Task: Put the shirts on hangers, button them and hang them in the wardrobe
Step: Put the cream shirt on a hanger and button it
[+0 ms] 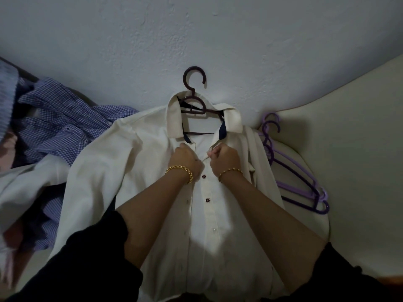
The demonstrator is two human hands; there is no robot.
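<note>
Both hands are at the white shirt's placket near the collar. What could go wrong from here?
Left hand and right hand pinch the placket; buttons below are undone, so one might enter the wrong hole. The white shirt sits loosely on the dark hanger; tugging could slide it off.

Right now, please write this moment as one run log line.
step: buttoning top | white shirt: on dark hanger | left hand: grips shirt front | right hand: pinches shirt front | lower buttons: undone

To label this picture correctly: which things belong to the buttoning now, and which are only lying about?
In use: white shirt, dark hanger, left hand and right hand, both with a grip on the shirt front.
Lying about: checked shirt, purple hangers.
</note>
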